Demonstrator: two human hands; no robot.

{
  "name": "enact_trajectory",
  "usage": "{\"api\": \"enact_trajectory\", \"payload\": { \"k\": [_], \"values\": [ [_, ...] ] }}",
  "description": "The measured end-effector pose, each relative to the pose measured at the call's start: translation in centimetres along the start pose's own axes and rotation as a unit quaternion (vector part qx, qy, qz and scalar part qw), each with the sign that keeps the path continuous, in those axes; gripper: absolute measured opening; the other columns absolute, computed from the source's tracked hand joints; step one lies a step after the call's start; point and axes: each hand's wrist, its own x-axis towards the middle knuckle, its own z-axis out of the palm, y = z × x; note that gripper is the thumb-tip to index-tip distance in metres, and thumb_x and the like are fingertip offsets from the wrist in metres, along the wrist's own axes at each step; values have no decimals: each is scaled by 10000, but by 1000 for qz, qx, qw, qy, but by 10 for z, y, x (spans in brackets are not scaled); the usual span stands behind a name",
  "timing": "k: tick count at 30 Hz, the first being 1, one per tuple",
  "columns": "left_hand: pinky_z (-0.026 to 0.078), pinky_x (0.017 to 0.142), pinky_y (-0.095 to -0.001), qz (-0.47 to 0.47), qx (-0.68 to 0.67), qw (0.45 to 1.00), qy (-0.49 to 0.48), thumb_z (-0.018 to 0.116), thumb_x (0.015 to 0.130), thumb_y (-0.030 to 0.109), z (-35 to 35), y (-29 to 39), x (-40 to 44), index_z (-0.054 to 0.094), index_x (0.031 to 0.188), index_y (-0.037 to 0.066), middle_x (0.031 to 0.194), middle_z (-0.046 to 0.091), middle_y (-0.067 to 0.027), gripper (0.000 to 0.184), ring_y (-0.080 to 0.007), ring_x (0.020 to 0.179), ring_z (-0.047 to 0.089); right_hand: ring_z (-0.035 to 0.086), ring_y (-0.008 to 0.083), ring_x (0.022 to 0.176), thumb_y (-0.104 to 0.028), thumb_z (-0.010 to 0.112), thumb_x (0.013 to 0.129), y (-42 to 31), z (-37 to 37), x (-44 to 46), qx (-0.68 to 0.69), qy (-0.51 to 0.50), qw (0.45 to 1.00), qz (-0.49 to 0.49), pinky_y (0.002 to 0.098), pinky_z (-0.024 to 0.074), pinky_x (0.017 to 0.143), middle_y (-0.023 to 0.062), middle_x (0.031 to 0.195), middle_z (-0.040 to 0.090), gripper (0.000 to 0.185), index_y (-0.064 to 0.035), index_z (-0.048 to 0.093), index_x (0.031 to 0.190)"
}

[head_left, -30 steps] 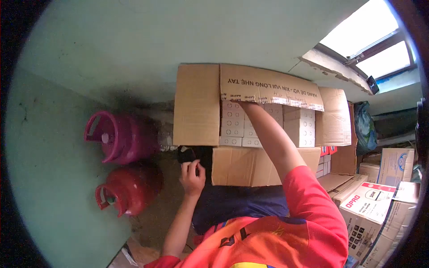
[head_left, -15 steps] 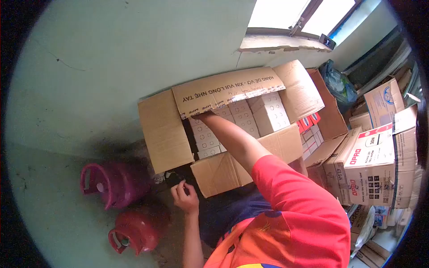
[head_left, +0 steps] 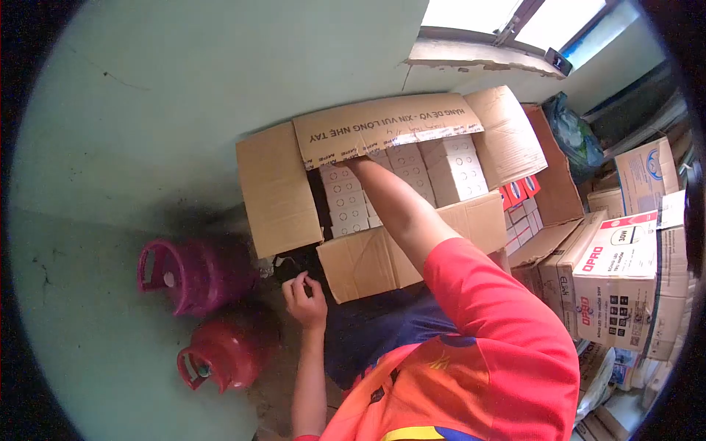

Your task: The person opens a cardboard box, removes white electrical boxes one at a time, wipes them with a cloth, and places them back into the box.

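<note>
An open cardboard box [head_left: 279,191] stands against the wall, its flaps spread outward. Rows of white small boxes [head_left: 447,173] with round marks fill much of it. My right arm reaches over the near flap into the box, and the hand is hidden beneath the far flap with printed text, so its fingers and anything in them cannot be seen. Below the box's left corner, my left hand [head_left: 305,303] is raised with its fingers curled, near a dark object [head_left: 287,268] I cannot make out. Whether the left hand holds anything is too unclear to tell.
A purple gas cylinder [head_left: 209,275] and a red one [head_left: 239,353] stand at the left. Right of the box are another open carton [head_left: 551,154] with red and white packs, a stack of cartons [head_left: 614,294] and a plastic bag [head_left: 573,140]. A window is at the upper right.
The view has tilted, so the box and cylinders appear rotated and shifted. My right hand remains inside the box under the far flap; my left hand stays curled beside it.
</note>
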Motion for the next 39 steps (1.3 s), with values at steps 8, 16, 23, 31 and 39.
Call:
{"api": "enact_trajectory", "payload": {
  "k": [8, 16, 23, 31, 39],
  "values": [
    [521, 702, -399, 7, 11, 1000, -3, 681, 876, -1, 4, -2, 4, 692, 1041, 37, 912, 586, -117, 170, -290, 805, 615, 413, 398, 1435, -395, 641, 952, 4, 4, 1, 4, 4, 1000, 2, 512, 352, 1164, 189, 1554, 469, 608, -99, 520, 1469],
    [545, 664, -405, 14, 21, 1000, 6, 703, 853, 8, 6, -4, 4, 703, 1034, 75, 926, 603, -109, 193, -297, 793, 650, 422, 394, 1430, -394, 632, 960, 14, 1, -4, 8, 8, 1000, 2, 512, 357, 1161, 188, 1556, 469, 592, -102, 527, 1464],
    [519, 726, -405, -6, 16, 1000, -14, 684, 859, -13, 4, 0, 7, 692, 1032, 54, 926, 588, -114, 186, -300, 824, 619, 429, 391, 1427, -393, 625, 967, 23, -4, -13, 9, 17, 1000, -1, 512, 361, 1158, 187, 1559, 468, 579, -104, 533, 1460],
    [522, 709, -404, 8, 34, 999, 13, 693, 870, 15, 1, 7, 2, 697, 1022, 71, 908, 594, -104, 162, -297, 811, 622, 437, 387, 1423, -392, 616, 975, 32, -8, -16, 5, 34, 999, -8, 512, 366, 1155, 185, 1561, 468, 564, -107, 539, 1455],
    [554, 668, -413, 33, 34, 999, 9, 697, 879, 46, 0, 8, -1, 712, 1007, 106, 936, 621, -92, 143, -317, 814, 667, 610, 419, 1191, -302, 752, 901, 29, -34, -89, 221, 172, 959, -35, 474, 494, 992, 216, 1283, 657, 463, -62, 647, 1283]
  ]
}}
